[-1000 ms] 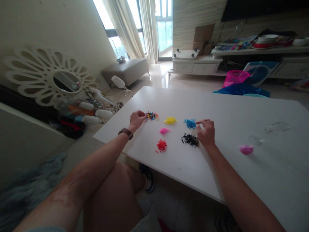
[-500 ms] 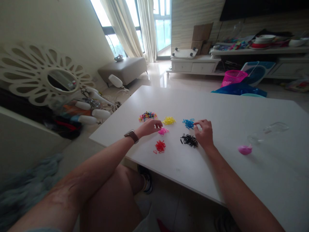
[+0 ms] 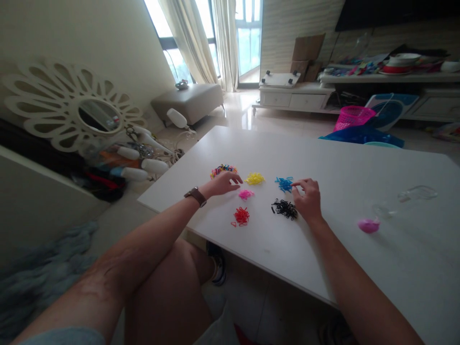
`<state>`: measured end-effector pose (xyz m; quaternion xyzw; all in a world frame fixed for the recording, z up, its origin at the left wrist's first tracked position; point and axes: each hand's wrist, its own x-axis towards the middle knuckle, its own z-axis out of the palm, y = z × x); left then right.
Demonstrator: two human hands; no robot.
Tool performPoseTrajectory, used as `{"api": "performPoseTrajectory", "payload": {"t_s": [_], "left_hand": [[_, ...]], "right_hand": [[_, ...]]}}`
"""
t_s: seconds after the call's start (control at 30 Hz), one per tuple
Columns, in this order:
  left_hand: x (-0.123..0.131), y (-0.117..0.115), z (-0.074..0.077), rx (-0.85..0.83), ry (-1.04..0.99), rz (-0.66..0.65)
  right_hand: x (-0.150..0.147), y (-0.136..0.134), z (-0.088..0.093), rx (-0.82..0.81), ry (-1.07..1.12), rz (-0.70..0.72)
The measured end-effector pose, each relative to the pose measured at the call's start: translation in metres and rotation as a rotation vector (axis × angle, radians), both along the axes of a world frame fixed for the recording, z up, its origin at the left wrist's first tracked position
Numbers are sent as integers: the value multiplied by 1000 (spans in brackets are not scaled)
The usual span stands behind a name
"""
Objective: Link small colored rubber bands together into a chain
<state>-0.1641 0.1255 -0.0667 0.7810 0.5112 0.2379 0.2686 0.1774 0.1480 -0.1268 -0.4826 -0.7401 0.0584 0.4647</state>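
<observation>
Shifted left hand (image 3: 223, 184) rightward from mixed pile (image 3: 223, 169), loosely spread; right hand (image 3: 308, 199) at blue pile (image 3: 283, 184), cannot tell hold. Seemingly colour-sorting; needing fingertip pinch next.

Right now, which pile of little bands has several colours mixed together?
The leftmost pile, just beyond the left hand. The yellow pile, pink pile, red pile, blue pile and black pile each show only one colour.

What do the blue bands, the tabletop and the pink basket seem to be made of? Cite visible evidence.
Blue bands: probably rubber or similar elastic, slightly glossy; thin, curled strands suggest flexibility.
Tabletop: perhaps laminate or painted board, satin white; smooth, with soft sheen.
Pink basket: likely moulded plastic, finish unclear; bright, uniform colour and perforated wall.
</observation>
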Motion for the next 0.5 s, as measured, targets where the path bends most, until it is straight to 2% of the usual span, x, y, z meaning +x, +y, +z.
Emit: {"api": "performPoseTrajectory", "payload": {"t_s": [0.07, 0.17, 0.23, 0.33, 0.5], "left_hand": [[-19, 5, 3, 61, -23, 239], [-52, 7, 2, 47, -72, 554], [-68, 4, -4, 2, -86, 673], [-75, -1, -14, -56, -75, 683], [-66, 0, -26, -57, 5, 632]], "right_hand": [[1, 1, 0, 3, 7, -6], [2, 1, -1, -1, 17, -7], [1, 2, -2, -4, 19, -1], [0, 2, -3, -8, 20, 10], [-1, 3, -3, -7, 23, 8]]}}
